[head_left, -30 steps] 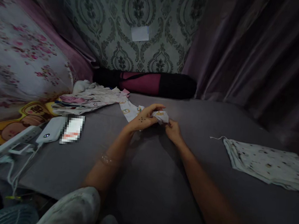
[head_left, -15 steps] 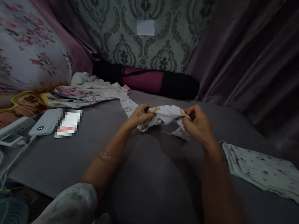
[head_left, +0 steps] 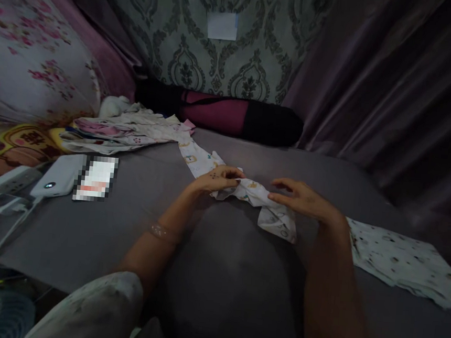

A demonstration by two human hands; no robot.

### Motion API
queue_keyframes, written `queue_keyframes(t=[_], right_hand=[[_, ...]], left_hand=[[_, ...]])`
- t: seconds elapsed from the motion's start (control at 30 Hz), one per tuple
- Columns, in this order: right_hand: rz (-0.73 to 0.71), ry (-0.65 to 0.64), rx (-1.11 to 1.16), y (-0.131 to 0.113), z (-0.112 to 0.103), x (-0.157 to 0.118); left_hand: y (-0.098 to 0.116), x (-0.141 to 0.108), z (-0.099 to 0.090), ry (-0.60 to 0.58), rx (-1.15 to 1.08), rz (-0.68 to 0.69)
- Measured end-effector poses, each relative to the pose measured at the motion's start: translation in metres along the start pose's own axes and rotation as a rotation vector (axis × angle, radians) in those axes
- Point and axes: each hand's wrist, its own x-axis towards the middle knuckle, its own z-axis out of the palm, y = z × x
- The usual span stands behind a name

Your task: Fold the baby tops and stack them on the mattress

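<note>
A small white garment (head_left: 252,192) with yellow and teal prints lies bunched on the grey bed sheet (head_left: 224,274). My left hand (head_left: 217,180) is closed on its left part, thumb and fingers pinching the cloth. One flap of it stretches away to the upper left, behind that hand. My right hand (head_left: 305,198) has its fingers apart at the garment's right end, with a fingertip close to or touching the cloth. Below the right fingers a loose corner of the garment spreads on the sheet.
Left of the garment lie a pile of small clothes (head_left: 134,132), a white power bank (head_left: 59,175), a pixelated white item (head_left: 97,179) and a power strip (head_left: 5,186). A folded spotted cloth (head_left: 407,261) is at right. Behind lies a long black and maroon bag (head_left: 214,113).
The garment has come down onto the sheet. My right hand has let go of its end and opened. My left hand still grips it, a little lower.
</note>
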Motion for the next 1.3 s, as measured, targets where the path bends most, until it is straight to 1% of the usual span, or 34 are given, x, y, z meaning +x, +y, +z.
queue_keyframes(t=[0.07,0.13,0.23,0.3,0.37,0.5,0.57,0.6,0.73,0.77,0.83,0.93,0.97,1.07,1.17,1.23,1.3], right_hand=[[-0.085,0.049,0.037,-0.012,0.010,0.007],[-0.146,0.042,0.099,-0.018,0.022,0.014],[-0.224,0.024,0.169,-0.019,0.036,0.022],[-0.239,0.057,0.180,-0.016,0.041,0.025],[-0.222,0.084,0.179,-0.015,0.044,0.026],[-0.208,0.086,0.194,-0.017,0.049,0.028],[-0.183,0.117,0.185,-0.014,0.051,0.032],[-0.152,0.158,0.169,-0.012,0.052,0.034],[0.029,0.405,0.124,0.007,0.048,0.044],[0.068,0.449,0.140,0.013,0.047,0.046],[0.113,0.488,0.207,0.023,0.046,0.050],[0.142,0.485,0.313,0.036,0.047,0.053],[0.153,0.480,0.335,0.039,0.048,0.053],[0.173,0.458,0.372,0.043,0.050,0.053],[0.172,0.423,0.373,0.043,0.048,0.051],[0.193,0.399,0.355,0.042,0.044,0.049],[0.226,0.361,0.351,0.041,0.040,0.045]], left_hand=[[0.001,-0.001,0.002,-0.001,0.044,0.000],[0.002,-0.001,0.003,0.014,0.076,0.014],[0.000,0.000,0.004,0.051,0.085,0.043],[-0.003,0.002,0.006,0.091,0.083,0.036],[-0.006,0.004,0.008,0.139,0.092,0.013],[-0.013,0.010,0.010,0.185,0.129,-0.023],[-0.016,0.013,0.007,0.205,0.137,0.004],[-0.016,0.013,0.003,0.224,0.144,0.026],[-0.015,0.008,-0.019,0.330,0.240,0.103],[-0.014,0.005,-0.025,0.342,0.285,0.116],[-0.012,0.000,-0.034,0.323,0.384,0.139],[-0.015,-0.005,-0.040,0.243,0.522,0.151],[-0.018,-0.005,-0.041,0.238,0.562,0.155],[-0.033,0.001,-0.042,0.288,0.650,0.160],[-0.047,0.008,-0.045,0.330,0.635,0.164],[-0.051,0.011,-0.048,0.337,0.606,0.179],[-0.051,0.011,-0.049,0.354,0.602,0.194]])
